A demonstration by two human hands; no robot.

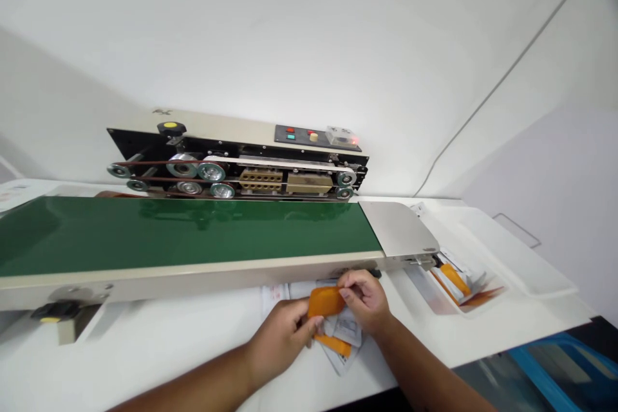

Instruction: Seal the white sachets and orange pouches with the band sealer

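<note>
Between my two hands is a small orange packet [324, 301]. My left hand [280, 338] grips its left and lower edge with thumb and fingers. The upper right corner is pinched by my right hand [365, 299]. Beneath it, several white printed pouches [348, 328] lie in a loose pile on the white table, and another orange piece [334, 344] sits among them. Both hands are just in front of the conveyor's near side. Print on the held packet cannot be made out.
Behind my hands runs a green conveyor belt [193, 232] with a metal end plate [398, 228]. A band sealer [241, 167] with exposed rollers stands at the wall. On the right, a clear plastic bin [434, 296] holds orange and white packets. A blue object [555, 373] is below the table.
</note>
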